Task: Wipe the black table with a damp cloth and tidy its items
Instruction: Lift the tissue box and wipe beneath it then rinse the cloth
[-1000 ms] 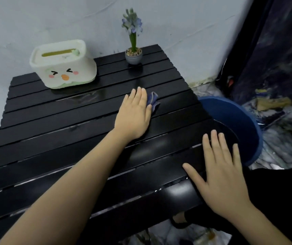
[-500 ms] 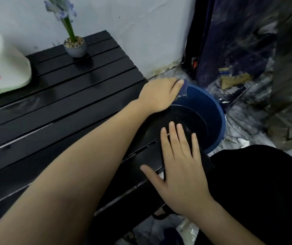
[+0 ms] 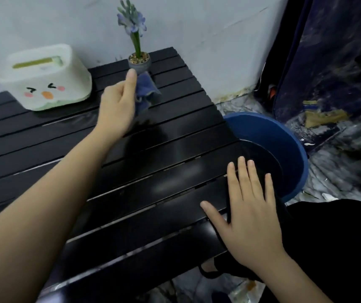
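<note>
Left hand pinching blue cloth above bench, pot just beyond it, right hand flat, fingers spread, empty, bucket just beyond.

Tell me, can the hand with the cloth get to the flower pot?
Probably yes. The left hand holds the cloth up just in front of the pot, and nothing stands between them on the table.

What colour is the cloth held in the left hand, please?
Blue; the cloth shows best in the head view.
</note>
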